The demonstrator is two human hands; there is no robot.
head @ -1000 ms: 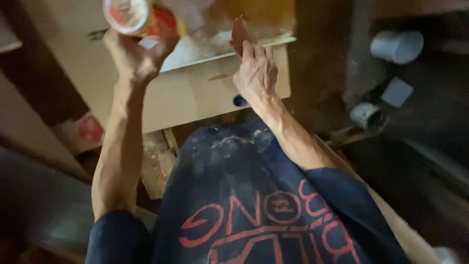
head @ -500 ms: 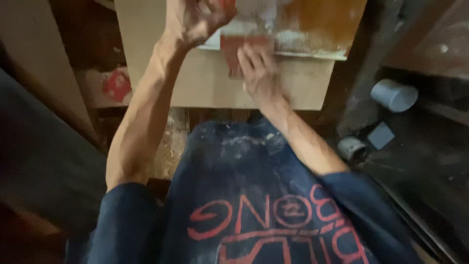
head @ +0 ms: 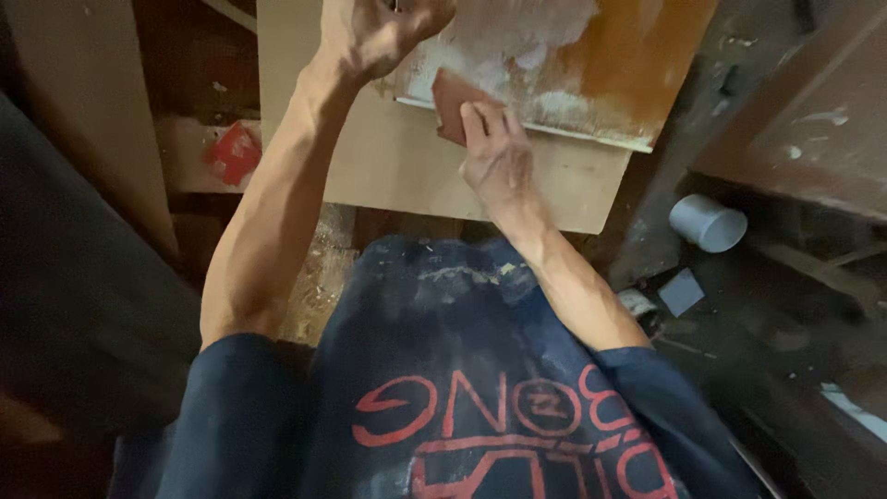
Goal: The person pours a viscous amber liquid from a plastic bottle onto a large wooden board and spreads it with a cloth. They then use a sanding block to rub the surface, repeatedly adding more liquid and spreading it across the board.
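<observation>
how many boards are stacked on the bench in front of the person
2: a stained, white-dusted board on top, under the right hand pressing a reddish sanding pad, and a plain board beneath. More may be hidden.

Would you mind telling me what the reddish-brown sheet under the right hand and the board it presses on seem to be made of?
The sheet looks like sandpaper: thin, matte, reddish-brown, flat under the right hand. The board seems wood, orange-brown stained with chalky white patches, perhaps filler or dust. The pale panel beneath looks like unfinished fibreboard or plywood; I cannot tell which.
</observation>
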